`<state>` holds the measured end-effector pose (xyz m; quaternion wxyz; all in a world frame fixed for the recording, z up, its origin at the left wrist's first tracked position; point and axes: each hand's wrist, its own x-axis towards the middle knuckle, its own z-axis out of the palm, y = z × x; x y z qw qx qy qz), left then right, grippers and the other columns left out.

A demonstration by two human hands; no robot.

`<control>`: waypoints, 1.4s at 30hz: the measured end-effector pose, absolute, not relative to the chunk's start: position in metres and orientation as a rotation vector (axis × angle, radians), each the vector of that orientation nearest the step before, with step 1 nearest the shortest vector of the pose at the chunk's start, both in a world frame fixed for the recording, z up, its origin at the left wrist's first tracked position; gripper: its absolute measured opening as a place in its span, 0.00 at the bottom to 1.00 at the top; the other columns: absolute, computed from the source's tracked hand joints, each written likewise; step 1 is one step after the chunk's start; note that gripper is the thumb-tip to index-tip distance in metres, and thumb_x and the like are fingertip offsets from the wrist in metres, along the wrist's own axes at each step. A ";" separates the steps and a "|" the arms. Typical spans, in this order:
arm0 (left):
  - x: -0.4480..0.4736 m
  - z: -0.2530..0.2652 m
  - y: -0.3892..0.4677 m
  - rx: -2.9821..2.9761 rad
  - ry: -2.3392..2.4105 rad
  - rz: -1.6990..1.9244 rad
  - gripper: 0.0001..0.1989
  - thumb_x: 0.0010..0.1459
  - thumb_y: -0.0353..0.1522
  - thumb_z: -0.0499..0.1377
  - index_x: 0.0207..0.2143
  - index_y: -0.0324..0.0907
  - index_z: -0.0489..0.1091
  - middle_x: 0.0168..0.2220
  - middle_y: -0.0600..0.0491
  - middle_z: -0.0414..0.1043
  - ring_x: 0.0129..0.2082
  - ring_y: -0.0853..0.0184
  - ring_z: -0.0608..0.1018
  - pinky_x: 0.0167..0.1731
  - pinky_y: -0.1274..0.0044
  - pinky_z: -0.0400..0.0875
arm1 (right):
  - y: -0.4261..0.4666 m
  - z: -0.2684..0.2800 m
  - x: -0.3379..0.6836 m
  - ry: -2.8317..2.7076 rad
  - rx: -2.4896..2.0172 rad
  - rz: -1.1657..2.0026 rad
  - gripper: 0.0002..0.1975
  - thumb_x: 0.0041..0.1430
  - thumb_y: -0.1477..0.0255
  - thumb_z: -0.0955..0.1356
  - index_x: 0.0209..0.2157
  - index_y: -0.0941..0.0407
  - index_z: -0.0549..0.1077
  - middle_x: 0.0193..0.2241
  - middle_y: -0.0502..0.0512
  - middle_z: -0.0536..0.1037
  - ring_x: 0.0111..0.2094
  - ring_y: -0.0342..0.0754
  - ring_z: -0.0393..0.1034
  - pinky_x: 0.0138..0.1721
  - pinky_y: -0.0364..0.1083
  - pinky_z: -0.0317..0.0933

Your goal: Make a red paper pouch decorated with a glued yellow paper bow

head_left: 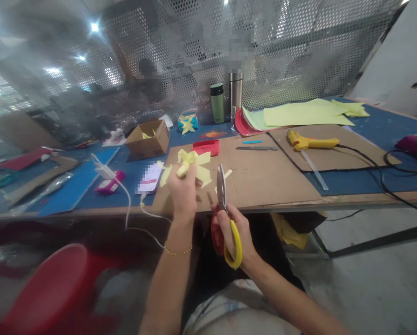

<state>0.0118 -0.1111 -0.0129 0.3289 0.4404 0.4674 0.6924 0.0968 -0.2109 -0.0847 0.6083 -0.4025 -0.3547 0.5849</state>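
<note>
Pinched in my left hand (184, 188) is a pale yellow paper flower (187, 160), raised over the cardboard sheet (253, 179). More yellow paper shows right beside it; where the flower ends and loose pieces begin is hard to tell. My right hand (238, 228) grips scissors (221, 186) with one yellow and one red handle, blades pointing up and away from me. A small strip of yellow paper lies on the cardboard just past the blades. Behind the flower sits a red folded paper piece (206, 147).
A grey blade (257, 148) and a blue strip (252, 142) lie on the cardboard. To the right is a yellow glue gun (313, 142) with its cord. Leftward are a phone (149, 179) on a cable and a cardboard box (148, 142). Two bottles stand behind, the green one (217, 104) nearer left.
</note>
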 end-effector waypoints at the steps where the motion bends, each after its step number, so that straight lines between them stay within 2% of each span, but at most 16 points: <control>1: 0.008 -0.010 -0.109 1.160 1.224 1.781 0.12 0.50 0.38 0.69 0.32 0.41 0.73 0.22 0.58 0.71 0.17 0.73 0.70 0.17 0.80 0.64 | -0.210 -0.080 0.104 -0.861 -0.944 1.318 0.28 0.58 0.43 0.71 0.41 0.53 0.72 0.18 0.41 0.67 0.12 0.39 0.57 0.09 0.40 0.55; 4: -0.010 0.000 -0.098 1.296 1.223 1.542 0.12 0.46 0.36 0.71 0.28 0.41 0.73 0.21 0.57 0.70 0.17 0.73 0.69 0.16 0.81 0.63 | -0.204 -0.061 0.140 -1.066 -1.039 1.185 0.24 0.55 0.48 0.75 0.40 0.53 0.75 0.20 0.44 0.68 0.15 0.39 0.57 0.12 0.40 0.52; 7: -0.030 0.012 -0.083 1.481 1.150 1.206 0.08 0.42 0.33 0.70 0.22 0.41 0.73 0.20 0.56 0.68 0.18 0.74 0.67 0.17 0.82 0.60 | -0.184 -0.039 0.189 -1.265 -1.161 0.909 0.24 0.53 0.51 0.76 0.43 0.53 0.76 0.23 0.47 0.73 0.19 0.41 0.60 0.18 0.43 0.56; 11: -0.046 0.024 -0.066 1.549 1.145 0.975 0.07 0.37 0.30 0.69 0.20 0.41 0.72 0.21 0.56 0.67 0.20 0.72 0.67 0.18 0.82 0.59 | -0.135 -0.017 0.240 -1.619 -1.552 0.386 0.17 0.57 0.62 0.73 0.44 0.57 0.78 0.29 0.55 0.79 0.28 0.50 0.73 0.30 0.46 0.62; 14: -0.049 0.029 -0.060 1.639 1.180 0.831 0.09 0.38 0.29 0.69 0.27 0.40 0.77 0.23 0.56 0.70 0.22 0.72 0.68 0.20 0.82 0.58 | -0.102 -0.012 0.249 -1.899 -1.965 0.031 0.17 0.61 0.66 0.69 0.50 0.57 0.79 0.37 0.64 0.84 0.38 0.59 0.79 0.37 0.50 0.65; 18: -0.047 0.034 -0.057 1.763 1.280 0.674 0.20 0.41 0.28 0.68 0.41 0.40 0.80 0.31 0.54 0.77 0.26 0.70 0.72 0.26 0.79 0.61 | -0.081 -0.010 0.242 -2.161 -2.144 -0.139 0.20 0.68 0.63 0.63 0.51 0.59 0.79 0.47 0.70 0.83 0.48 0.63 0.80 0.43 0.52 0.68; 22: -0.044 0.036 -0.050 1.829 1.260 0.623 0.21 0.42 0.28 0.68 0.43 0.41 0.80 0.32 0.52 0.77 0.30 0.67 0.75 0.31 0.76 0.64 | -0.074 0.003 0.242 -2.303 -2.251 -0.137 0.19 0.69 0.69 0.61 0.52 0.58 0.80 0.50 0.71 0.82 0.51 0.65 0.79 0.48 0.57 0.68; 25: -0.042 0.040 -0.043 1.852 1.212 0.641 0.15 0.43 0.29 0.68 0.37 0.40 0.80 0.32 0.52 0.77 0.30 0.67 0.75 0.31 0.76 0.65 | -0.068 0.015 0.245 -2.269 -2.236 -0.187 0.15 0.66 0.69 0.66 0.45 0.59 0.83 0.46 0.73 0.83 0.50 0.67 0.78 0.50 0.61 0.66; 27: -0.039 0.045 -0.040 1.890 1.192 0.661 0.11 0.43 0.29 0.68 0.33 0.40 0.80 0.32 0.52 0.77 0.30 0.67 0.74 0.30 0.76 0.65 | -0.064 0.021 0.242 -2.210 -2.000 -0.086 0.14 0.64 0.68 0.67 0.44 0.59 0.83 0.44 0.71 0.84 0.49 0.65 0.78 0.50 0.59 0.67; 29: -0.036 0.050 -0.038 1.906 1.177 0.669 0.10 0.43 0.30 0.67 0.32 0.40 0.80 0.31 0.52 0.77 0.29 0.68 0.73 0.29 0.77 0.64 | -0.059 0.023 0.232 -2.185 -1.591 0.315 0.16 0.63 0.68 0.68 0.50 0.56 0.81 0.48 0.65 0.84 0.44 0.57 0.79 0.45 0.52 0.70; 31: -0.034 0.055 -0.036 1.890 1.171 0.672 0.11 0.44 0.31 0.67 0.34 0.40 0.81 0.30 0.53 0.76 0.27 0.69 0.72 0.28 0.77 0.63 | -0.054 0.021 0.217 -2.125 -1.159 0.898 0.22 0.57 0.69 0.70 0.55 0.53 0.77 0.53 0.60 0.82 0.37 0.50 0.79 0.38 0.48 0.73; 32: -0.034 0.056 -0.035 1.879 1.173 0.678 0.12 0.44 0.31 0.68 0.35 0.40 0.81 0.29 0.53 0.76 0.27 0.69 0.72 0.27 0.77 0.62 | -0.051 0.018 0.210 -2.074 -0.992 1.146 0.24 0.55 0.69 0.71 0.55 0.53 0.77 0.52 0.60 0.82 0.35 0.48 0.78 0.35 0.47 0.73; 34: -0.033 0.054 -0.033 1.867 1.179 0.712 0.12 0.44 0.32 0.68 0.35 0.40 0.81 0.29 0.53 0.76 0.27 0.69 0.72 0.28 0.77 0.64 | -0.045 0.012 0.198 -1.972 -0.803 1.415 0.21 0.50 0.68 0.74 0.48 0.56 0.78 0.41 0.57 0.83 0.31 0.46 0.77 0.32 0.45 0.73; 37: -0.034 0.041 -0.027 1.853 1.213 0.845 0.12 0.42 0.31 0.70 0.33 0.40 0.80 0.29 0.52 0.77 0.29 0.68 0.74 0.30 0.77 0.67 | -0.036 0.004 0.189 -1.888 -0.819 1.411 0.09 0.50 0.67 0.74 0.29 0.57 0.76 0.24 0.50 0.77 0.24 0.42 0.72 0.28 0.42 0.68; 39: -0.033 0.031 -0.022 1.812 1.259 0.953 0.13 0.41 0.31 0.71 0.34 0.40 0.80 0.30 0.53 0.77 0.30 0.67 0.75 0.32 0.76 0.68 | -0.031 0.001 0.190 -1.894 -0.942 1.292 0.12 0.55 0.66 0.72 0.23 0.57 0.72 0.19 0.49 0.73 0.21 0.41 0.69 0.26 0.41 0.64; 42: -0.034 0.026 -0.014 1.760 1.361 1.048 0.14 0.43 0.30 0.71 0.36 0.41 0.79 0.31 0.54 0.76 0.32 0.66 0.76 0.33 0.76 0.69 | -0.029 0.003 0.197 -2.091 -1.216 0.982 0.15 0.61 0.70 0.68 0.21 0.57 0.71 0.17 0.49 0.73 0.19 0.41 0.65 0.24 0.41 0.58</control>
